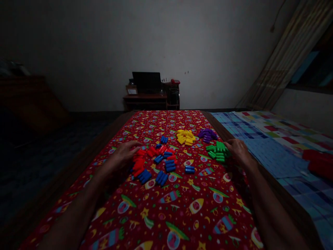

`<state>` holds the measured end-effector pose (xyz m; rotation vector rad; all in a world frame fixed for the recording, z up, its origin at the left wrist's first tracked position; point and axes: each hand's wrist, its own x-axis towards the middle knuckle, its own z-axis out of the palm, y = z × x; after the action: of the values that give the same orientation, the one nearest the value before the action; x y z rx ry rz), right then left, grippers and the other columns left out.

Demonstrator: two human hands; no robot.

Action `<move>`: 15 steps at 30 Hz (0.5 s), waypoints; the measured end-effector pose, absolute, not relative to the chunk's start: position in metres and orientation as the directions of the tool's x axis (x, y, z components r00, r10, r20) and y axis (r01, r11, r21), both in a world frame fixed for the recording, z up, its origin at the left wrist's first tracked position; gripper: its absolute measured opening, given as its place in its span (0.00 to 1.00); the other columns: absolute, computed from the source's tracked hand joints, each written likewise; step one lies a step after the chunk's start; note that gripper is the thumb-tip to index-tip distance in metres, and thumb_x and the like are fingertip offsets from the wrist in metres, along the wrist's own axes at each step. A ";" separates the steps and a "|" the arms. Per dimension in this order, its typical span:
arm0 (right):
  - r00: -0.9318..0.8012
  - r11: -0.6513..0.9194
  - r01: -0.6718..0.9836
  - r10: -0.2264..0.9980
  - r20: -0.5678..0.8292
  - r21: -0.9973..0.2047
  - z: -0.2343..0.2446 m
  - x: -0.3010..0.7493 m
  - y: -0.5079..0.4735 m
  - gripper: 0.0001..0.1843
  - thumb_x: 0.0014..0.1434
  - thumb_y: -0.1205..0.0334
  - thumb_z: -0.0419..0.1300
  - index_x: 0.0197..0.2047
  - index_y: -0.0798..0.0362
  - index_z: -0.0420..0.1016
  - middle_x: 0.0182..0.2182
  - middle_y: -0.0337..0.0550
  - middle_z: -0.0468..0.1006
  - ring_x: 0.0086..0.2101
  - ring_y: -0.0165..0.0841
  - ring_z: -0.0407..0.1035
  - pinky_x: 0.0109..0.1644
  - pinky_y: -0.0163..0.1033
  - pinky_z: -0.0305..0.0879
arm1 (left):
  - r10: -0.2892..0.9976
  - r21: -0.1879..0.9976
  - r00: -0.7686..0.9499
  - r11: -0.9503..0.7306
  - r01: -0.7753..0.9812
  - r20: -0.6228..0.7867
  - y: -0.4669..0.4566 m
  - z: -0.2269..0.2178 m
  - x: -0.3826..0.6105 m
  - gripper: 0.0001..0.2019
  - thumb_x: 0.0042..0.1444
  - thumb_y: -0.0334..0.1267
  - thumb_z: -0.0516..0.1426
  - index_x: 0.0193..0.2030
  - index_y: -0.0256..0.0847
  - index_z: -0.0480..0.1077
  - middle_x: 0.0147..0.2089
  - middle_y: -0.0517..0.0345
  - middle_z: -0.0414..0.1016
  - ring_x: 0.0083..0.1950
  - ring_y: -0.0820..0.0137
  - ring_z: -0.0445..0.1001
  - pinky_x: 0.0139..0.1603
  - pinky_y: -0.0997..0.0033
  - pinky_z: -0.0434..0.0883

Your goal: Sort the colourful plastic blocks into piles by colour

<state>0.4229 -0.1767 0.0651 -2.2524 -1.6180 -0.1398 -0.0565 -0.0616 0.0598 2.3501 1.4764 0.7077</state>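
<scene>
My left hand [127, 151] is at the left edge of a heap of red plastic pieces [138, 163], its fingers stretched out and apart. On the right, my right hand [238, 150] touches the outer side of a pile of green plastic pieces [220, 147], fingers loosely bent and apart; its fingertips are partly hidden. Small ribbed blue plastic pieces [170, 166] lie among and in front of the red ones. One blue piece [189, 169] sits by itself nearer the middle. Farther back are a yellow pile [185, 136] and a purple pile [207, 134].
A red cloth [182, 208] with rocket prints covers the long surface under the pieces. To the right lies a blue checked cover [262, 139]. A low desk with a dark monitor [147, 82] stands against the far wall. The room is dim.
</scene>
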 end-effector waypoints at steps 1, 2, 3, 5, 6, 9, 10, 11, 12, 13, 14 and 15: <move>0.330 -0.269 0.937 0.891 0.312 -0.223 0.069 0.420 -0.176 0.18 0.62 0.58 0.51 0.36 0.58 0.81 0.34 0.56 0.81 0.36 0.40 0.74 0.37 0.38 0.62 | 0.906 0.473 0.344 -0.422 0.774 0.245 -0.058 0.054 -0.062 0.23 0.50 0.55 0.51 0.40 0.40 0.77 0.44 0.49 0.80 0.46 0.54 0.77 0.48 0.61 0.72; 0.311 -0.245 0.944 0.883 0.351 -0.221 0.073 0.417 -0.176 0.18 0.62 0.59 0.51 0.38 0.57 0.81 0.36 0.56 0.81 0.36 0.40 0.74 0.38 0.38 0.62 | 0.914 0.479 0.326 -0.404 0.779 0.240 -0.055 0.048 -0.066 0.24 0.51 0.55 0.51 0.41 0.40 0.77 0.45 0.49 0.80 0.47 0.54 0.77 0.49 0.61 0.72; 0.282 -0.206 0.951 0.881 0.380 -0.230 0.076 0.411 -0.175 0.18 0.62 0.60 0.51 0.39 0.57 0.81 0.37 0.56 0.81 0.37 0.40 0.74 0.38 0.38 0.63 | 0.921 0.492 0.306 -0.388 0.780 0.242 -0.052 0.041 -0.069 0.24 0.52 0.55 0.50 0.43 0.41 0.76 0.46 0.49 0.79 0.48 0.54 0.76 0.50 0.61 0.72; 0.181 -0.078 0.960 0.903 0.388 -0.268 0.078 0.391 -0.173 0.18 0.62 0.59 0.51 0.37 0.56 0.81 0.36 0.53 0.82 0.35 0.39 0.75 0.38 0.37 0.63 | 0.932 0.531 0.259 -0.359 0.767 0.255 -0.048 0.026 -0.071 0.26 0.55 0.56 0.47 0.49 0.40 0.74 0.52 0.48 0.77 0.54 0.55 0.73 0.54 0.60 0.70; 0.110 0.004 0.956 0.922 0.372 -0.293 0.076 0.377 -0.173 0.18 0.63 0.58 0.50 0.36 0.55 0.81 0.34 0.52 0.82 0.34 0.38 0.75 0.37 0.37 0.64 | 0.937 0.557 0.236 -0.343 0.756 0.258 -0.048 0.018 -0.069 0.29 0.57 0.56 0.45 0.52 0.39 0.71 0.55 0.47 0.75 0.57 0.55 0.71 0.57 0.58 0.68; -0.114 0.240 0.898 0.937 0.330 -0.370 0.050 0.322 -0.175 0.22 0.66 0.54 0.47 0.38 0.56 0.80 0.32 0.50 0.81 0.32 0.37 0.74 0.38 0.38 0.66 | 0.947 0.636 0.189 -0.316 0.704 0.261 -0.050 -0.002 -0.056 0.34 0.59 0.56 0.39 0.60 0.33 0.65 0.62 0.43 0.67 0.63 0.56 0.65 0.64 0.54 0.61; -0.153 0.295 0.874 0.921 0.358 -0.386 0.037 0.303 -0.176 0.22 0.66 0.54 0.47 0.43 0.56 0.79 0.37 0.50 0.81 0.36 0.38 0.75 0.41 0.39 0.68 | 0.944 0.661 0.192 -0.325 0.677 0.268 -0.052 -0.008 -0.049 0.34 0.60 0.56 0.38 0.61 0.33 0.63 0.63 0.43 0.66 0.65 0.57 0.63 0.65 0.54 0.59; -0.174 0.342 0.858 0.895 0.410 -0.382 0.023 0.285 -0.178 0.22 0.66 0.53 0.47 0.50 0.55 0.75 0.44 0.53 0.79 0.43 0.40 0.73 0.46 0.42 0.68 | 0.939 0.682 0.202 -0.342 0.646 0.280 -0.055 -0.012 -0.042 0.34 0.60 0.56 0.37 0.62 0.33 0.62 0.64 0.44 0.64 0.66 0.58 0.61 0.67 0.54 0.57; -0.193 0.379 0.850 0.870 0.453 -0.365 0.009 0.269 -0.180 0.24 0.66 0.52 0.47 0.58 0.55 0.70 0.52 0.55 0.74 0.52 0.43 0.68 0.53 0.46 0.66 | 0.931 0.701 0.216 -0.363 0.613 0.293 -0.058 -0.016 -0.034 0.33 0.61 0.56 0.37 0.63 0.35 0.61 0.65 0.45 0.63 0.67 0.58 0.60 0.67 0.54 0.55; -0.224 0.416 0.840 0.850 0.477 -0.347 -0.003 0.255 -0.181 0.26 0.66 0.51 0.48 0.62 0.55 0.65 0.57 0.58 0.69 0.57 0.45 0.63 0.57 0.50 0.63 | 0.925 0.719 0.230 -0.380 0.581 0.303 -0.062 -0.019 -0.027 0.33 0.62 0.56 0.37 0.63 0.36 0.60 0.66 0.46 0.63 0.67 0.59 0.59 0.68 0.54 0.55; -0.252 0.450 0.827 0.833 0.493 -0.338 -0.014 0.245 -0.182 0.28 0.65 0.50 0.48 0.65 0.54 0.60 0.61 0.59 0.63 0.61 0.46 0.56 0.60 0.54 0.60 | 0.919 0.734 0.245 -0.395 0.552 0.309 -0.064 -0.021 -0.020 0.32 0.62 0.56 0.37 0.64 0.37 0.60 0.66 0.47 0.62 0.68 0.60 0.59 0.68 0.54 0.54; -0.275 0.477 0.812 0.820 0.501 -0.335 -0.021 0.237 -0.181 0.30 0.65 0.50 0.48 0.67 0.53 0.57 0.63 0.59 0.59 0.64 0.47 0.51 0.62 0.56 0.57 | 0.913 0.748 0.264 -0.406 0.525 0.310 -0.065 -0.022 -0.014 0.32 0.63 0.56 0.37 0.64 0.38 0.59 0.66 0.48 0.62 0.67 0.61 0.59 0.68 0.55 0.55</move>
<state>0.2372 -0.1813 -0.0214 -1.3451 -2.1003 0.0168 -0.0143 -0.0653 -0.0221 2.0342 1.2965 1.0079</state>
